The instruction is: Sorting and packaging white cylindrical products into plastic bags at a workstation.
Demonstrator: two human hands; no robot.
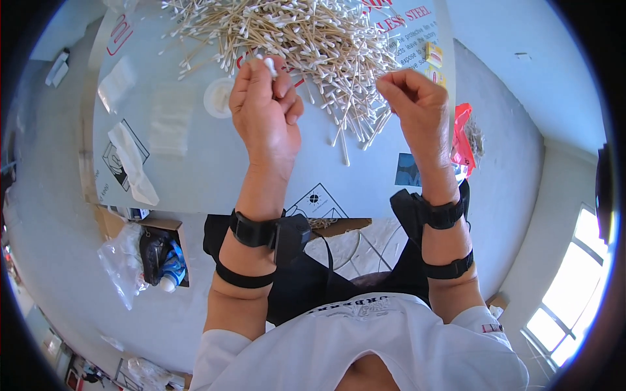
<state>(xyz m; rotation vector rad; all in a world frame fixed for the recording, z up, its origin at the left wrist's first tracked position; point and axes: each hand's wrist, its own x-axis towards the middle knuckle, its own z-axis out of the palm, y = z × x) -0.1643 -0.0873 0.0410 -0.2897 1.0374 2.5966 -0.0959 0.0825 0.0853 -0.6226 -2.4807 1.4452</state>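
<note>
A large heap of cotton swabs [287, 29] with white tips and pale wooden sticks covers the far middle of the table. My left hand [264, 107] is raised at the heap's near left side, its fingers closed on a few cotton swabs [270, 66] whose white tips show by the thumb. Over the heap's right edge, my right hand [417, 98] is pinched, thumb against forefinger; whatever it holds, if anything, is too small to make out. Just left of my left hand is a round white dish [218, 98], partly hidden by that hand.
Clear plastic bags [171, 124] and a crumpled white strip [133, 166] lie on the table's [215, 176] left. Yellow packets [433, 55] and a dark square [407, 170] are at right. Beyond the right edge is a red bag [462, 137]; an open box [184, 260] stands below left.
</note>
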